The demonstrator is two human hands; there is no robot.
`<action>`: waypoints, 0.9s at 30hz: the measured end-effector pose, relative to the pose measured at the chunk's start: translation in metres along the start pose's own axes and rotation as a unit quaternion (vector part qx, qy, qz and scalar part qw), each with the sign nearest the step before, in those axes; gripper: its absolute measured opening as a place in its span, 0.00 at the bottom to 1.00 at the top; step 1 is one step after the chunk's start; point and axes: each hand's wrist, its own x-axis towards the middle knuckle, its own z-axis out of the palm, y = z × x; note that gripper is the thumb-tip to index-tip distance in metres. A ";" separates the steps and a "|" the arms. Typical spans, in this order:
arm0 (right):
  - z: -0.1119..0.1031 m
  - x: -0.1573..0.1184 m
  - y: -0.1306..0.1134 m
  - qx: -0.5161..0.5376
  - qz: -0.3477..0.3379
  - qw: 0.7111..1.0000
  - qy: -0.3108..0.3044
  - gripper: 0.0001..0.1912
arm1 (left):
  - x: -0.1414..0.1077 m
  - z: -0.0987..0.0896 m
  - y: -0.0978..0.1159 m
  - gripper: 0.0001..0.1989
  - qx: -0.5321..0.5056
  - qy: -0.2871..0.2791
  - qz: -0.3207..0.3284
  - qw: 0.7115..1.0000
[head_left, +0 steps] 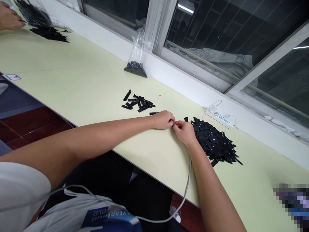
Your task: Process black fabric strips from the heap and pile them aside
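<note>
Black piece [173, 125]: mostly hidden, pinched where both sets of fingertips meet, above the pale table [96, 80].
Left hand [164, 120]: curled nearly closed, gripping the piece at thumb and finger.
Right hand [184, 130]: thumb and forefinger pinched on the same piece.
Strip pile [214, 141]: heaped just beside the right hand, dotted with small pale spots.
Loose strips [142, 107]: scattered beyond the left forearm.
Clear bag [135, 67]: upright near the wall, dark bits in the bottom.
Power strip [219, 119]: behind the pile.
Another person's hand [9, 18]: at the far left.

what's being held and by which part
A small dark thing, pinched between left hand and right hand; which part is too hidden to tell.
</note>
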 end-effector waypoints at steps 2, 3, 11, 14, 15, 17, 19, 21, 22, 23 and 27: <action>-0.002 0.000 0.003 -0.009 0.007 1.000 -0.007 0.13 | -0.001 -0.003 -0.003 0.14 0.005 -0.002 0.000 1.000; -0.003 0.000 0.005 -0.011 0.012 1.000 -0.012 0.13 | -0.001 -0.005 -0.005 0.14 0.009 -0.003 -0.005 1.000; -0.012 -0.002 0.013 0.026 0.066 0.997 -0.016 0.15 | -0.004 -0.033 -0.031 0.16 -0.019 0.052 -0.138 0.989; -0.012 -0.001 0.017 0.083 0.071 0.994 -0.015 0.17 | -0.004 -0.035 -0.030 0.15 -0.062 0.077 -0.144 0.985; -0.011 -0.001 0.018 0.102 0.073 0.992 -0.013 0.18 | -0.004 -0.035 -0.028 0.15 -0.080 0.082 -0.139 0.984; -0.011 0.000 0.020 0.135 0.083 0.987 -0.007 0.21 | -0.004 -0.032 -0.022 0.13 -0.117 0.084 -0.121 0.982; -0.010 0.000 0.020 0.164 0.094 0.982 -0.001 0.23 | -0.005 -0.030 -0.015 0.11 -0.151 0.078 -0.097 0.981; -0.010 -0.001 0.019 0.191 0.105 0.976 0.005 0.25 | -0.006 -0.029 -0.009 0.09 -0.171 0.062 -0.070 0.981; -0.010 -0.001 0.018 0.202 0.112 0.973 0.008 0.26 | -0.006 -0.029 -0.006 0.08 -0.174 0.052 -0.057 0.982; -0.010 -0.001 0.017 0.213 0.119 0.970 0.011 0.26 | -0.007 -0.029 -0.004 0.08 -0.172 0.042 -0.047 0.983; -0.011 -0.001 0.015 0.253 0.123 0.959 0.010 0.26 | -0.007 -0.030 -0.002 0.08 -0.147 0.027 -0.027 0.988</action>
